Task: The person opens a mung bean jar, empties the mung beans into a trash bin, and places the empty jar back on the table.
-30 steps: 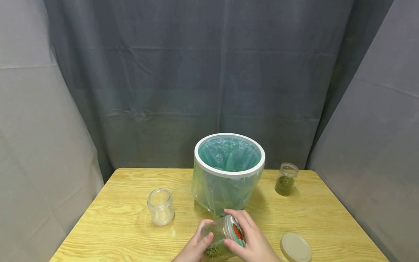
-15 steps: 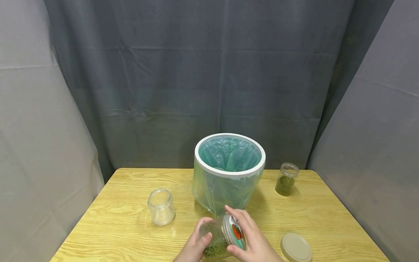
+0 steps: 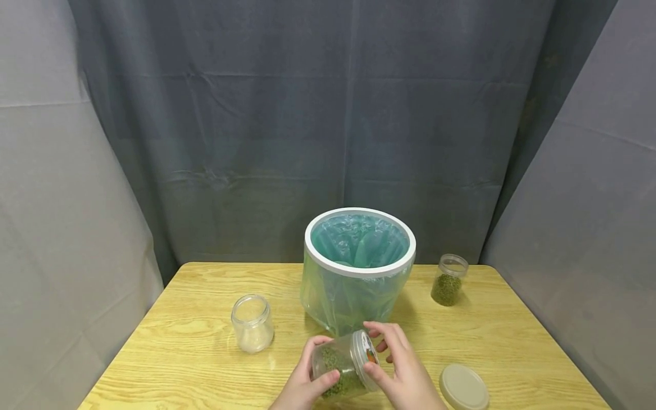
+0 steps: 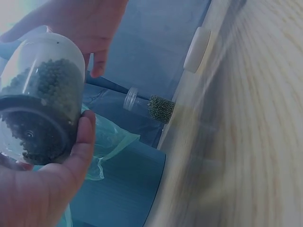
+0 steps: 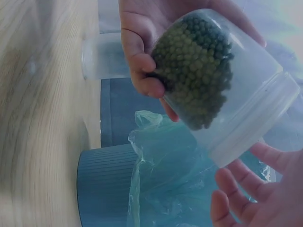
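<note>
My left hand (image 3: pixel 306 380) grips a clear jar (image 3: pixel 335 367) partly filled with small green beans (image 5: pixel 196 66). The jar lies tilted, its printed lid (image 3: pixel 368 354) turned to the right. Beside that lid is my right hand (image 3: pixel 405 370), fingers spread and loosely bent. Its thumb is at the lid's lower edge; whether it touches cannot be told. In the right wrist view the right fingers (image 5: pixel 246 177) sit just off the lid end. From the left wrist view, the jar's base (image 4: pixel 35 130) faces the camera above the left palm.
Behind the hands stands a bin (image 3: pixel 359 272) with a white rim and green liner. An uncovered empty jar (image 3: pixel 252 324) is at left, a jar of green beans (image 3: pixel 448 282) at back right. A beige lid (image 3: pixel 463 387) lies near the front right of the wooden table (image 3: pixel 195 341).
My right fingers have lifted off the lid and shifted slightly right. The jar has turned to lie more level, with its lid facing more to the right. My left hand keeps its grip.
</note>
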{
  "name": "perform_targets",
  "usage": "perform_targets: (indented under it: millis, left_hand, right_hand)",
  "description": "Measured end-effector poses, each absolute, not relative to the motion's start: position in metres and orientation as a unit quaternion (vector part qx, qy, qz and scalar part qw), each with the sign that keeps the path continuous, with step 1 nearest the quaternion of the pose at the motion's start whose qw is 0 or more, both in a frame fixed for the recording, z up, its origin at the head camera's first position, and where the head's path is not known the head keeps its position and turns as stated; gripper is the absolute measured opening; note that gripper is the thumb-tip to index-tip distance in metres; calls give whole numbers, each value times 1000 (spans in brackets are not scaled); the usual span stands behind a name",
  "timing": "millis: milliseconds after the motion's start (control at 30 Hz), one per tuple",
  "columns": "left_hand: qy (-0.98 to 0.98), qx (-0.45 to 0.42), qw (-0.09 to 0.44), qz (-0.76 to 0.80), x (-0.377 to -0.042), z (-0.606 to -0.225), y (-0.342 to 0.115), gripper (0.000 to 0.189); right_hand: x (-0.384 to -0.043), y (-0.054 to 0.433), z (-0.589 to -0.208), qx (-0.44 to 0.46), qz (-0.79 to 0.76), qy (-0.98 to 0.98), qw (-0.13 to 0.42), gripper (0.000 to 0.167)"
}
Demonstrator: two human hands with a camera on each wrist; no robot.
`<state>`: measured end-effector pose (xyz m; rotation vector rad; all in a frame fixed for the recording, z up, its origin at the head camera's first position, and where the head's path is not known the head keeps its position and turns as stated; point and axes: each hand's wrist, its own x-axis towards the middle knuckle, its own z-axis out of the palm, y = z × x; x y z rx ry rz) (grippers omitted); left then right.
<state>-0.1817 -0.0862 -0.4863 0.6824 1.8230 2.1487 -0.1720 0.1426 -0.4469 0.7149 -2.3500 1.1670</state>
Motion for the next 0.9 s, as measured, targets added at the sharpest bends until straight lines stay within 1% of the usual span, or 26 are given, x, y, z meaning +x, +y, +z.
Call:
perform_targets:
  millis: [100,267,333,500,667,767,900]
  left_hand:
    - [628,227,126,733,-182,-484,-86,63]
    - [622,232,135,736,-181,-480,-86,65]
    - [618,232,141,738,-181,-479,-86,65]
    - [609,215,169,745,-180,-474,-88,64]
    - [617,207,180,738,-180,-469,-90,59]
    - [601,217,194,744,-182,-467,-90,54]
    - [564,223,222,764,-184,-464,-91,50]
  right_hand:
    - [-170,142,-444,238,410,-861,186,53]
    - [-167,142,-434,209,403,-881,130,59]
    - [-166,142,-432,206,398,-887,109,61]
    - [-166,141,-428,210,398,-889,78,61]
    - [-167,142,-425,230,401,-884,72,61]
    - [-168,143,-422,250,401,-878,79,63]
    - [-170,145,-420,277,389,-873,102,67]
